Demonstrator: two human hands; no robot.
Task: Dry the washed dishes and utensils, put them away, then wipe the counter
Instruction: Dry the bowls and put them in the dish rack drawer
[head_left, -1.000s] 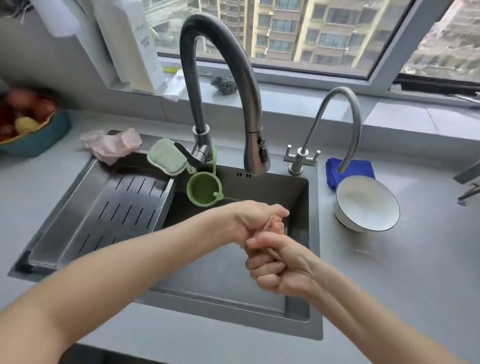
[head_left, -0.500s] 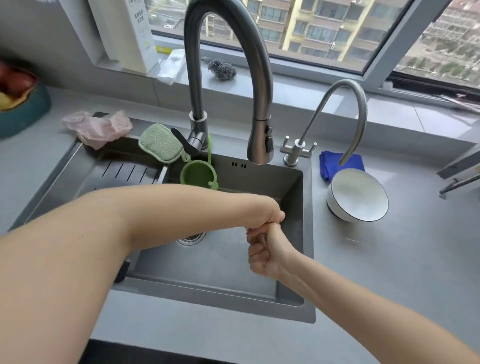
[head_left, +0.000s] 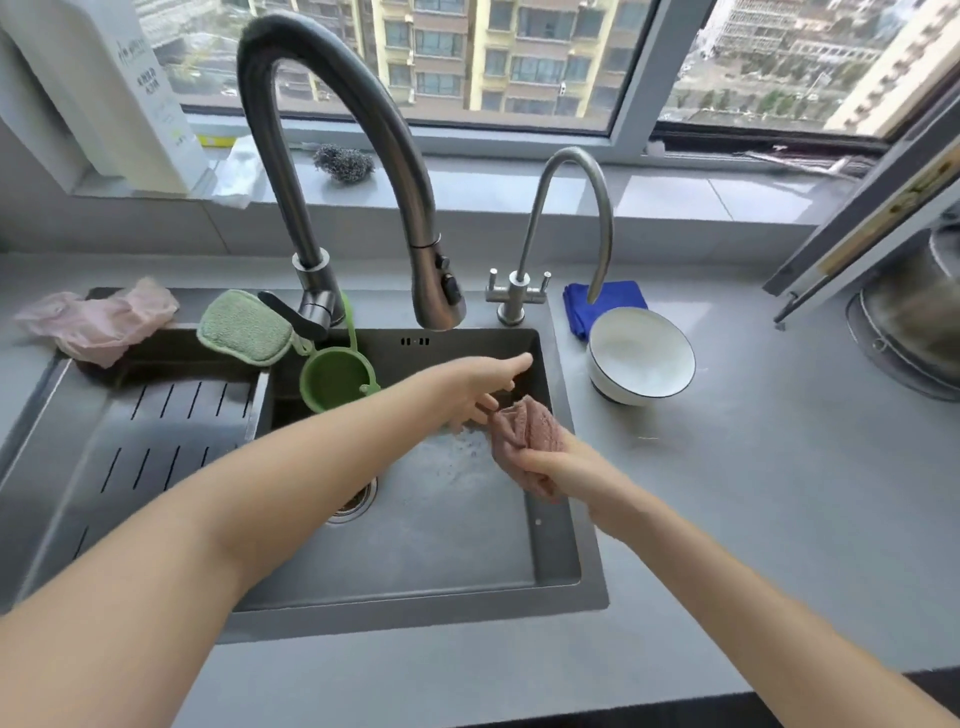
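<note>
Over the right side of the dark sink (head_left: 571, 597), my right hand (head_left: 561, 465) grips a crumpled pink cloth (head_left: 524, 431). My left hand (head_left: 480, 387) hovers just left of the cloth with its fingers spread and nothing in it. A white bowl with a dark rim (head_left: 641, 356) stands upright on the grey counter (head_left: 779, 493) to the right of the sink. Part of a folded blue cloth (head_left: 582, 306) shows behind the bowl.
A tall grey faucet (head_left: 332, 156) and a smaller tap (head_left: 566, 218) arch over the sink's back edge. A green sponge (head_left: 244, 327), a green strainer cup (head_left: 335, 379) and pink gloves (head_left: 98, 322) sit at the left. A metal pot (head_left: 914, 322) stands far right.
Both hands were clenched together on the cloth over the sink. The left hand has since let go and opened, and the right hand keeps the cloth, now loosened and visible.
</note>
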